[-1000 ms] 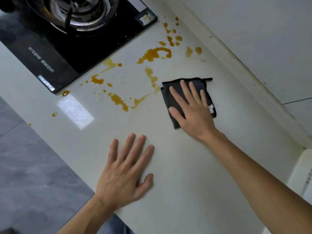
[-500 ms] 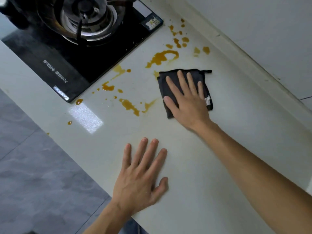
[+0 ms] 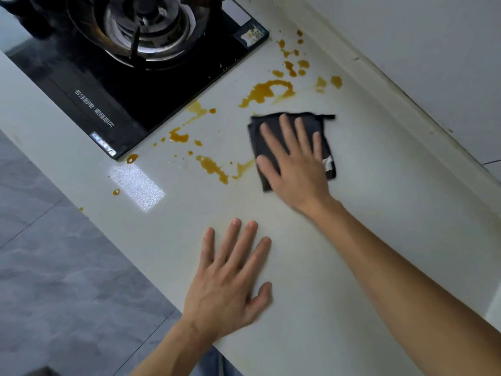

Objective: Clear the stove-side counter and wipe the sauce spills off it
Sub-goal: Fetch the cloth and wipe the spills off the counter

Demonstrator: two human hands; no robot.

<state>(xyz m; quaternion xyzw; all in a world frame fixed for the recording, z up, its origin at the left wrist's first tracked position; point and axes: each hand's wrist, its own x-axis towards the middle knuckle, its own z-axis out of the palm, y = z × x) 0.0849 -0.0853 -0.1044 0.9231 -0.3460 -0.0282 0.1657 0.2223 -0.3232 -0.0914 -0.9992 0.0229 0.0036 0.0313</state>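
Since a second ago the right hand (image 3: 295, 169), fingers flat, has pushed the dark cloth (image 3: 326, 147) across one sauce streak; most spills (image 3: 267, 92) remain on the table (image 3: 379, 213). Left hand (image 3: 230, 275) rests spread flat.

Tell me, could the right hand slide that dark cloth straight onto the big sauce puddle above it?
Probably yes. The right hand presses flat on the cloth, and the big sauce puddle lies just beyond its far edge, with only bare counter between them.
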